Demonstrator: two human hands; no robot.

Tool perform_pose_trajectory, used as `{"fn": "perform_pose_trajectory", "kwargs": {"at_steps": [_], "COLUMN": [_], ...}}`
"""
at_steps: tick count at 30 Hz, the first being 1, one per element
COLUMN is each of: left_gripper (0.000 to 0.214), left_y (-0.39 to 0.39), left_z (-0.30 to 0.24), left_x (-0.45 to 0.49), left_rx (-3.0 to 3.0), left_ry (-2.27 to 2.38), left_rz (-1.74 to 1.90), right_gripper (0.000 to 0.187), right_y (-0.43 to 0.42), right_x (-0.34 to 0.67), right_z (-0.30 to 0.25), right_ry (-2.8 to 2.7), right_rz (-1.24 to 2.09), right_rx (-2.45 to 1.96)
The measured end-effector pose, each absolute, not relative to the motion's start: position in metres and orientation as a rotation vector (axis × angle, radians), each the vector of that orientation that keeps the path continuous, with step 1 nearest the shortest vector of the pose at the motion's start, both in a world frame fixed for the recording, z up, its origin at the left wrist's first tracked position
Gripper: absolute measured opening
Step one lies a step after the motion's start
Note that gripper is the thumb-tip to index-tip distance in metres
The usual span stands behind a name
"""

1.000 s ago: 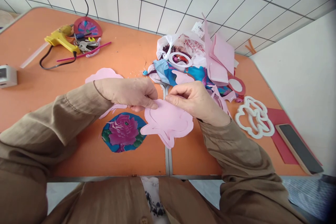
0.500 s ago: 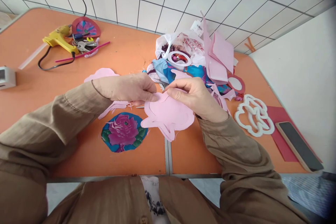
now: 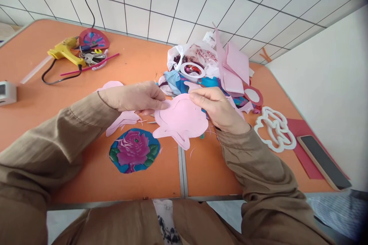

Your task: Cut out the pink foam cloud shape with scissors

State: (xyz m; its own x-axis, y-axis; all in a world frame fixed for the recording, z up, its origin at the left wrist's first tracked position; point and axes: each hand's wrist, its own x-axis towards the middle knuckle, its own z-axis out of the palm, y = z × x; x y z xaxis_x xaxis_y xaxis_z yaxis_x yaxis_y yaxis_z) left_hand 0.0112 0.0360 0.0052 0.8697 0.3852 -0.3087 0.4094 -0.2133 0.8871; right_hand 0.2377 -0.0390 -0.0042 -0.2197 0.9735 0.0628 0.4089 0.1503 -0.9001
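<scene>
A pink felt-like cutout (image 3: 184, 116), rounded with two pointed lobes at its lower end and a curved line drawn across it, is held up above the table. My left hand (image 3: 140, 97) pinches its upper left edge. My right hand (image 3: 215, 105) grips the upper right edge between thumb and fingers. Just below and to the left lies a round blue fabric piece with a magenta rose (image 3: 134, 150). More pink cut pieces (image 3: 120, 121) lie partly under my left wrist, and a metal tip, perhaps of scissors (image 3: 151, 122), shows near my left fingers.
At the back left are a yellow glue gun (image 3: 66, 51), keys (image 3: 93, 58) and a pink stick (image 3: 109, 58). Behind my hands sit a plastic bag (image 3: 207, 55), blue fabric and folded pink sheets (image 3: 237, 65). White cloud-shaped frames (image 3: 274, 129) and a phone (image 3: 323, 160) lie at right.
My right hand has shifted along the cutout's upper edge, away from my left hand, so the top of the piece shows more. The view has tilted slightly.
</scene>
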Motion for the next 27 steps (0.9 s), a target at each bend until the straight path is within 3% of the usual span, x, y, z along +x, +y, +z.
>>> {"fn": "perform_pose_trajectory", "kwargs": {"at_steps": [27], "left_gripper": [0.051], "left_y": [0.040], "left_z": [0.009], "left_x": [0.010], "left_rx": [1.839], "left_ry": [0.682], "left_rz": [0.058], "right_gripper": [0.037], "right_y": [-0.034], "right_x": [0.240], "right_z": [-0.011], "right_ry": [-1.682], "right_rz": [0.827], "right_rx": [-1.415]}}
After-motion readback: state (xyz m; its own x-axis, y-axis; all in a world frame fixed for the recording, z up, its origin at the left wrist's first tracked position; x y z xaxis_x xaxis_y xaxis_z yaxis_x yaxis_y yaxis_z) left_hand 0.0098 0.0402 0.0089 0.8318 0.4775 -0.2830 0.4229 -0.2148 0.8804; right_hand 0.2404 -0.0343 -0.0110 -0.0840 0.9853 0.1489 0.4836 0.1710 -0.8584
